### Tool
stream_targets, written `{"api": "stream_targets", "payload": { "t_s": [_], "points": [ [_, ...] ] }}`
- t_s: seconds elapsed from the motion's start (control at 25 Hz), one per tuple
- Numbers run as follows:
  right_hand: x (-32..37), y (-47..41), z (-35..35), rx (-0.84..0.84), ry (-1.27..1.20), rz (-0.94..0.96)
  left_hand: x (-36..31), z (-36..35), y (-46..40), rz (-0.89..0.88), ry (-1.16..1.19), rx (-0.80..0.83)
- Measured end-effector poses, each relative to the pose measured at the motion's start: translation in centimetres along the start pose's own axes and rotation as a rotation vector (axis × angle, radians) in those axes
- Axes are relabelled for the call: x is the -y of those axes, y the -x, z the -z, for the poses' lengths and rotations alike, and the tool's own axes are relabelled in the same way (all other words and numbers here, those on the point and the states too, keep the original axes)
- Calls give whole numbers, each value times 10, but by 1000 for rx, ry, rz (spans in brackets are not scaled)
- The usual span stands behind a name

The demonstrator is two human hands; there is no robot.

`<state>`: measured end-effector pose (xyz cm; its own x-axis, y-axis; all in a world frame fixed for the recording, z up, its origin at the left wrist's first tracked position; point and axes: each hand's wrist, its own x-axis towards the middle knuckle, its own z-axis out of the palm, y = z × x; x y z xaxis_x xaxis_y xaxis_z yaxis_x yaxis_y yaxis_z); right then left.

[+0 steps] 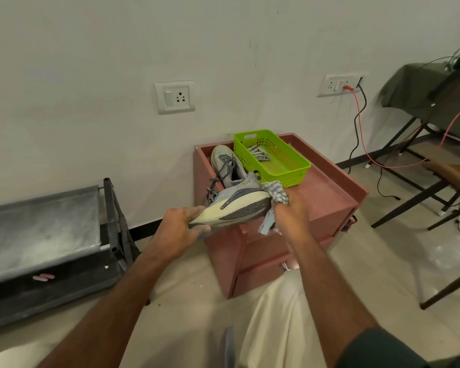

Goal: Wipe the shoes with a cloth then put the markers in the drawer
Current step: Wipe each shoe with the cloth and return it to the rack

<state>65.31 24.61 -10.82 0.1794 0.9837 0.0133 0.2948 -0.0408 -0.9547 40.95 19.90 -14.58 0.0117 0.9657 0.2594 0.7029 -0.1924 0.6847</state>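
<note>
My left hand (179, 227) grips the toe end of a grey sneaker (237, 204), held on its side above the pink cabinet (327, 197) with the pale sole facing me. My right hand (291, 212) holds a striped grey cloth (275, 193) bunched against the shoe's heel. A second grey sneaker (225, 162) lies on the cabinet top behind it, near the wall. The cabinet's drawer (260, 274) with a metal knob sits low on the front and looks closed. No markers are visible to me.
A lime green basket (295, 166) with another striped cloth (259, 153) stands on the cabinet at the back. A dusty black rack (43, 235) is on the left. Folding table legs and cables (361, 144) are at the right. My legs are below.
</note>
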Motion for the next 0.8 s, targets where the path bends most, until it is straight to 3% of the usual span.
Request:
{"api": "stream_targets", "payload": {
  "t_s": [0.08,0.24,0.36,0.52,0.6,0.72,0.8],
  "points": [
    [-2,3,6,58,-192,-161,0,-6,-1,6,-28,4],
    [7,22,-2,117,-310,-163,-23,-35,-1,32,-127,33],
    [6,30,-10,143,-249,-117,-31,-43,-4,143,-98,-14],
    [-1,34,-17,237,-71,-30,-29,-44,-2,134,-91,-46],
    [4,38,-16,178,-14,180,-31,-44,2,112,-91,-49],
    [8,51,-20,301,144,758,-29,-42,5,-7,-96,-76],
    [5,42,-23,323,282,705,-23,-40,8,-85,-132,-59]
  ]
}}
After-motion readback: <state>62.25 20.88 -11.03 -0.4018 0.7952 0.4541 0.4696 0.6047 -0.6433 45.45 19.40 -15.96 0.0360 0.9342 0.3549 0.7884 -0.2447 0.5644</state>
